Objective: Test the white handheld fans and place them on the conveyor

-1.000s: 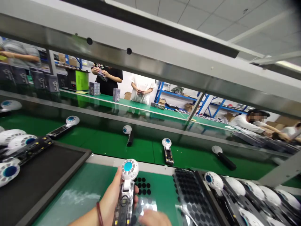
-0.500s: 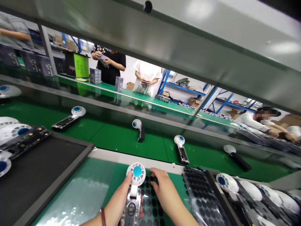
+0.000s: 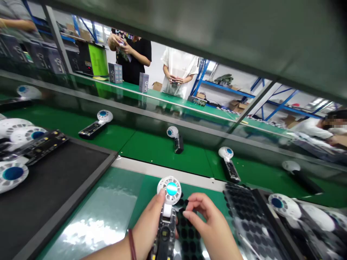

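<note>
A white handheld fan [image 3: 168, 211] with a blue hub and a clear handle showing a circuit board is gripped in my left hand [image 3: 148, 225], thumb beside the fan head. My right hand [image 3: 210, 220] is just right of it, fingers curled and thumb and fingertips close together in a pinch; whatever they hold is too small to make out. Beneath that hand lies a sheet of round black pads [image 3: 187, 231], partly covered by the fan and both hands. Another sheet of black pads [image 3: 244, 220] lies farther right.
A black tray [image 3: 67, 180] with several fans is on the left, another tray of fans [image 3: 287, 207] on the right. Ahead, several fans lie on the green conveyor belt [image 3: 146, 144]. A metal panel [image 3: 217, 43] hangs overhead. Other people stand beyond the far counter.
The view has shifted, so the belt and trays sit differently in the frame. My right thumb and fingertips have drawn closer together; my left hand still holds the fan.
</note>
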`<state>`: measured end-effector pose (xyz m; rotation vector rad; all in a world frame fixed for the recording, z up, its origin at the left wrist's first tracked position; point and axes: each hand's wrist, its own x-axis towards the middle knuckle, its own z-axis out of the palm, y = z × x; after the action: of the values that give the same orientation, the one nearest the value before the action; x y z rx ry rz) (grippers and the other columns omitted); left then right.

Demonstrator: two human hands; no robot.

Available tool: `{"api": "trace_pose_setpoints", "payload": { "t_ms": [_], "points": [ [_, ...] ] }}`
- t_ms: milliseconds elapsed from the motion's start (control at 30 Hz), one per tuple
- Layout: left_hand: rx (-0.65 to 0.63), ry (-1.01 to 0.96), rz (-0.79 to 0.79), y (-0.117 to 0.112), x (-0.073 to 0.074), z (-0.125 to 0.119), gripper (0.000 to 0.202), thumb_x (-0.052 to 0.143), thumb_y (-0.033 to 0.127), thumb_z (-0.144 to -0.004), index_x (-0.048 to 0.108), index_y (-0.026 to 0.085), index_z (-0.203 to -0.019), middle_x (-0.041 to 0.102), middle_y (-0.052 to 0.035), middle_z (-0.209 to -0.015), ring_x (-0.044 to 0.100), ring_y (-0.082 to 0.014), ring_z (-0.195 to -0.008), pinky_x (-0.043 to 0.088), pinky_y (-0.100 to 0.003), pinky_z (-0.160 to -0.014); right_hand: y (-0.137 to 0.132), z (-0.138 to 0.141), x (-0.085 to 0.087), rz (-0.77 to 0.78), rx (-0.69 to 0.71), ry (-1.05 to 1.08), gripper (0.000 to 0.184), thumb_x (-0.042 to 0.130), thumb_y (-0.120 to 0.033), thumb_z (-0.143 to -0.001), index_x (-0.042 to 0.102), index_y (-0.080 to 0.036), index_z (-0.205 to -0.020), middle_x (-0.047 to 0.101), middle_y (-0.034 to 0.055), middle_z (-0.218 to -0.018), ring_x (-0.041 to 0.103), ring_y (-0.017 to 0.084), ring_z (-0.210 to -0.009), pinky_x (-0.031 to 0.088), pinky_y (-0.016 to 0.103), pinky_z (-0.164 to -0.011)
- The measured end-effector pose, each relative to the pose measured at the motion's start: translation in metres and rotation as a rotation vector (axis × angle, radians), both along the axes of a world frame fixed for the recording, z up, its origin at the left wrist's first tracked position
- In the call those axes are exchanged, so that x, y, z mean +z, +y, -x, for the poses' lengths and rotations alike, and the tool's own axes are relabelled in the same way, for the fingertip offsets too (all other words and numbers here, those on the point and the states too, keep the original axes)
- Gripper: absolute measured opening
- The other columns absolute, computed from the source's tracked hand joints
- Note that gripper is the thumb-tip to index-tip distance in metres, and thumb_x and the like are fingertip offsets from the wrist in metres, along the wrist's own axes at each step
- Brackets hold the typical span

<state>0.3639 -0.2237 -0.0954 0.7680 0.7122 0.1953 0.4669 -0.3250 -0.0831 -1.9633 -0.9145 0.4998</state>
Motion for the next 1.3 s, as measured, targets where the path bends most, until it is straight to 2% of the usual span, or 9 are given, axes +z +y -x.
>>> {"api": "trace_pose_setpoints", "payload": {
  "t_ms": [133,333,533,700,900,1033,1167,1300],
  "points": [
    [-0.012,-0.022,-0.166,0.001,0.002,0.003,0.036,0.042,0.051,-0.077,0.053,0.017,-0.072,0.057,0.0011,-0.063,0.050,-0.0131,-0.059,0.040,-0.027,-0.059,0.000,0.032,0.010,-0.020,0.070,0.205,0.015,0.054,-0.017,-0.063,0.052,-0.023,-0.076,0.061,-0.0056,-0.063,0.056,0.014,-0.063,0.040,0.025,-0.064],
    [-0.016,-0.031,-0.265,0.003,0.003,0.003,0.038,0.038,0.050,-0.079,0.050,0.018,-0.063,0.051,0.0026,-0.055,0.047,-0.0141,-0.064,0.037,-0.026,-0.062,0.003,0.043,0.012,0.057,0.051,0.119,0.010,0.052,-0.016,-0.066,0.051,-0.024,-0.072,0.060,-0.0053,-0.064,0.054,0.013,-0.061,0.038,0.024,-0.060],
    [-0.020,-0.041,-0.257,0.002,0.004,0.002,0.035,0.036,0.045,-0.082,0.048,0.018,-0.063,0.049,0.0035,-0.057,0.044,-0.0131,-0.070,0.035,-0.024,-0.066,0.005,0.046,0.013,0.042,-0.004,0.110,0.004,0.052,-0.020,-0.068,0.050,-0.024,-0.068,0.056,-0.0051,-0.063,0.052,0.013,-0.059,0.038,0.023,-0.057],
    [-0.044,-0.031,-0.204,0.001,0.004,0.004,0.034,0.035,0.045,-0.083,0.048,0.019,-0.066,0.048,0.0046,-0.060,0.042,-0.0108,-0.062,0.035,-0.025,-0.064,0.004,0.048,0.015,0.089,0.005,0.093,0.007,0.051,-0.018,-0.067,0.048,-0.024,-0.069,0.055,-0.0061,-0.063,0.051,0.012,-0.061,0.038,0.023,-0.058],
    [-0.047,-0.010,-0.177,0.002,0.003,0.004,0.032,0.036,0.045,-0.082,0.047,0.019,-0.067,0.047,0.0052,-0.061,0.040,-0.0098,-0.058,0.035,-0.025,-0.063,0.001,0.047,0.011,0.133,0.019,-0.049,0.011,0.053,-0.015,-0.069,0.048,-0.024,-0.069,0.056,-0.0063,-0.065,0.053,0.011,-0.061,0.040,0.020,-0.057],
    [-0.046,-0.034,-0.185,0.002,0.001,0.005,0.032,0.035,0.044,-0.083,0.050,0.020,-0.069,0.049,0.0050,-0.063,0.041,-0.0104,-0.059,0.035,-0.024,-0.066,-0.002,0.048,0.004,0.079,0.066,-0.181,0.011,0.053,-0.014,-0.071,0.047,-0.024,-0.070,0.056,-0.0049,-0.066,0.054,0.012,-0.059,0.042,0.020,-0.054],
    [-0.037,-0.059,-0.202,0.003,-0.001,0.005,0.029,0.035,0.042,-0.084,0.054,0.021,-0.076,0.053,0.0045,-0.071,0.042,-0.0104,-0.061,0.036,-0.024,-0.071,-0.003,0.051,-0.001,0.029,0.018,-0.271,0.013,0.053,-0.013,-0.072,0.045,-0.023,-0.068,0.053,-0.0044,-0.065,0.053,0.013,-0.060,0.042,0.024,-0.056],
    [-0.038,-0.068,-0.179,0.003,-0.001,0.005,0.029,0.036,0.041,-0.084,0.056,0.021,-0.084,0.059,0.0019,-0.083,0.045,-0.0111,-0.066,0.035,-0.026,-0.079,-0.005,0.051,-0.009,-0.035,0.094,-0.390,0.012,0.052,-0.013,-0.074,0.045,-0.022,-0.070,0.052,-0.0027,-0.065,0.052,0.014,-0.061,0.043,0.026,-0.056]
  ]
}}
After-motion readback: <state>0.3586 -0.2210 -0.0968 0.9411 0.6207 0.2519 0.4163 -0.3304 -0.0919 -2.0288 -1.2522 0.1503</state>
